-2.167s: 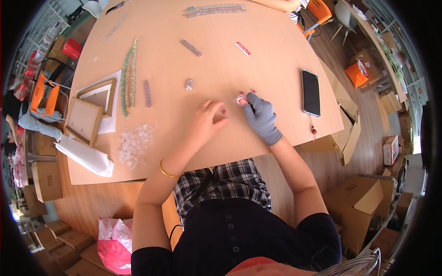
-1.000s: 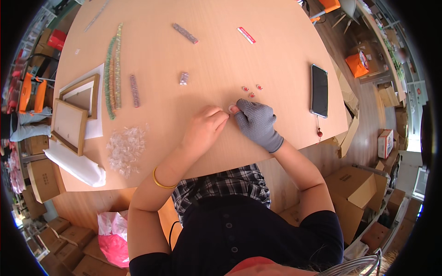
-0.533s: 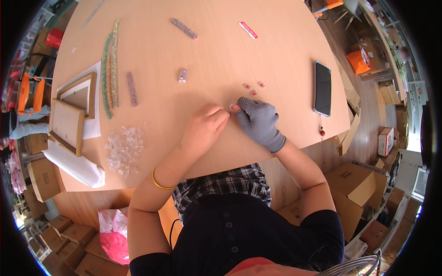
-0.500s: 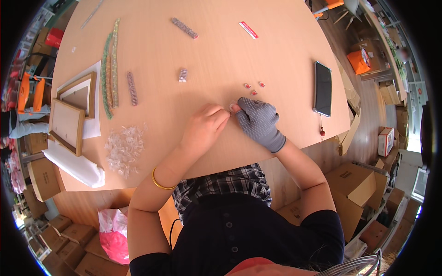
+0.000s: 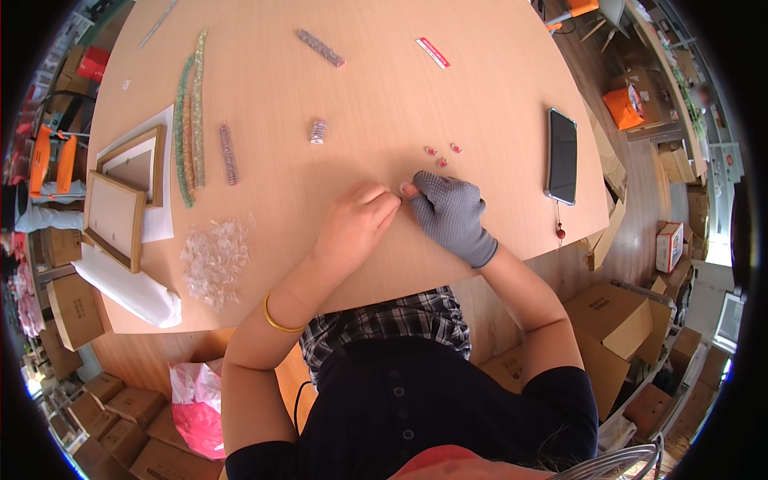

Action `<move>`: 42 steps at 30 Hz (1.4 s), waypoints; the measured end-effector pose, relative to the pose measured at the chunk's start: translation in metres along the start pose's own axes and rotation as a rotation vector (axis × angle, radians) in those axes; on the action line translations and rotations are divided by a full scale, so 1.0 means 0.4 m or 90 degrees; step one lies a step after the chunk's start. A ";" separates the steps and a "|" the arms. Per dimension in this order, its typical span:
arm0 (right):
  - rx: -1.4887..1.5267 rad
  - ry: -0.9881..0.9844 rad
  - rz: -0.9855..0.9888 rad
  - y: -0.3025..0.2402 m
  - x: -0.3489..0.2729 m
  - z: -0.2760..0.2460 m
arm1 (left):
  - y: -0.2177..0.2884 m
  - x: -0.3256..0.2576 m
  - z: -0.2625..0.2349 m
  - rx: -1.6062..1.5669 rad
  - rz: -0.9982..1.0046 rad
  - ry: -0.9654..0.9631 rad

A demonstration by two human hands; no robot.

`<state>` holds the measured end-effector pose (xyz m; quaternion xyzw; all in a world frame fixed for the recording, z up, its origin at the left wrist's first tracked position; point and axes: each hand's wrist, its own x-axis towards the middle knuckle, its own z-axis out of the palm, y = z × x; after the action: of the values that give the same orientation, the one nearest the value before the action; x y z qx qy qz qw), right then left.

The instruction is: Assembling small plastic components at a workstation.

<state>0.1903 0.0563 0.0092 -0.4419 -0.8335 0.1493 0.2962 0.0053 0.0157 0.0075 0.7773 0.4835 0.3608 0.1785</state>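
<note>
Just beyond the table's near edge, my two hands meet over the table (image 5: 376,96). My bare left hand (image 5: 360,220), with a gold bangle (image 5: 278,318) on its forearm, is closed in a pinch at the right hand's thumb. My right hand (image 5: 452,212) wears a grey dotted glove with the thumb tip bare, and its fingers are curled closed. A small pale, roundish piece (image 5: 404,189) shows at the right thumb tip; its kind is too small to make out. Past the glove lie three small red-and-silver pieces (image 5: 442,162).
Left: strands of green (image 5: 184,136) and yellowish beads, two wooden frames (image 5: 114,220), a heap of clear plastic scraps (image 5: 214,262) and a white roll (image 5: 128,288). Ahead lie short coiled stacks (image 5: 318,132) and a red-and-white strip (image 5: 433,53). A phone (image 5: 562,156) lies right.
Both hands stay almost in place, still pinched together around the small piece. Nothing else on the table has visibly moved.
</note>
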 end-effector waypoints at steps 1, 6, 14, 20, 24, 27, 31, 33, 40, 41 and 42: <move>-0.002 -0.005 0.007 -0.002 -0.001 0.000 | 0.000 0.000 0.001 0.000 0.000 0.000; -0.006 -0.017 0.004 -0.008 0.005 -0.002 | -0.009 -0.002 0.010 -0.008 0.001 0.021; 0.020 -0.018 -0.013 -0.014 0.000 -0.007 | -0.002 0.002 0.005 -0.008 -0.004 0.026; 0.003 -0.028 0.015 -0.008 0.000 0.000 | -0.008 -0.006 0.013 -0.016 -0.010 0.027; 0.022 -0.039 0.003 -0.003 0.007 -0.012 | -0.002 0.002 0.007 -0.012 -0.003 0.026; 0.085 -0.035 0.046 -0.006 0.007 -0.020 | -0.002 0.003 0.003 -0.004 -0.003 0.024; 0.295 0.076 0.143 -0.018 0.013 -0.024 | -0.007 0.001 0.004 0.011 -0.021 0.026; 0.261 0.053 0.076 -0.020 0.003 -0.028 | -0.001 0.005 0.006 0.002 -0.036 0.024; 0.159 0.176 0.008 0.002 0.003 0.004 | -0.032 0.004 0.000 -0.099 -0.213 0.084; 0.161 0.182 0.004 0.015 0.008 0.004 | -0.056 0.020 -0.017 -0.106 -0.259 0.200; 0.135 0.188 0.027 0.035 0.009 0.003 | -0.082 0.032 -0.032 -0.115 -0.306 0.316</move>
<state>0.1972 0.0671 0.0024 -0.4428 -0.7510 0.1764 0.4569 -0.0211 0.0416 0.0005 0.5110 0.6475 0.5275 0.2036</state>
